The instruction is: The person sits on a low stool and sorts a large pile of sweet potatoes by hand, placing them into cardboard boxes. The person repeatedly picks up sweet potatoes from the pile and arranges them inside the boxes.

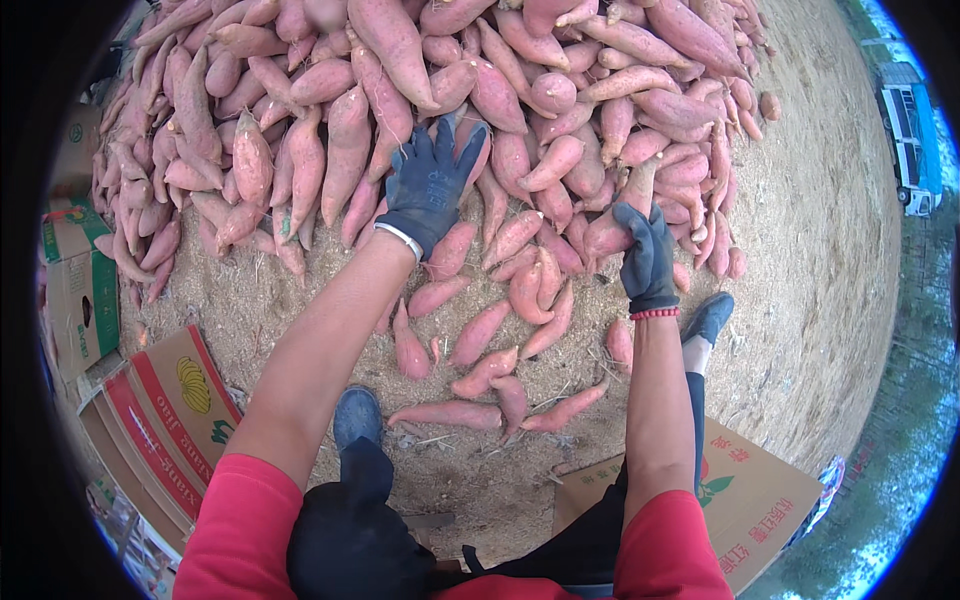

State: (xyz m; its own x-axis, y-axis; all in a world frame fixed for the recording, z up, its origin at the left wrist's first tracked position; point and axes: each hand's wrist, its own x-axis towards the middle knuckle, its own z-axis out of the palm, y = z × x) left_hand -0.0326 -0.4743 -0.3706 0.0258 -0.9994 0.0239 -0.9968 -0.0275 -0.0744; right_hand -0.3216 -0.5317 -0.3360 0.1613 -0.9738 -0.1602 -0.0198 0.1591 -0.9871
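Observation:
A large heap of pink-skinned sweet potatoes [390, 45] fills the upper part of the view. My left hand [435, 184], in a dark rubber-coated glove, rests on the heap's near face. Its fingers are spread over a sweet potato [474, 146], partly hidden beneath them. Farther right, my right hand [646, 251], gloved alike, is closed on a sweet potato [640, 184] whose tapered end points up and away. Another thick sweet potato [604, 235] lies against that hand's left side; whether it is also held cannot be told.
Loose sweet potatoes [476, 334] lie on the ground between my feet. An open cardboard box [169, 420] stands at left, with another carton [81, 300] beyond it. A cardboard piece [757, 502] lies at lower right. A truck [907, 142] is at far right.

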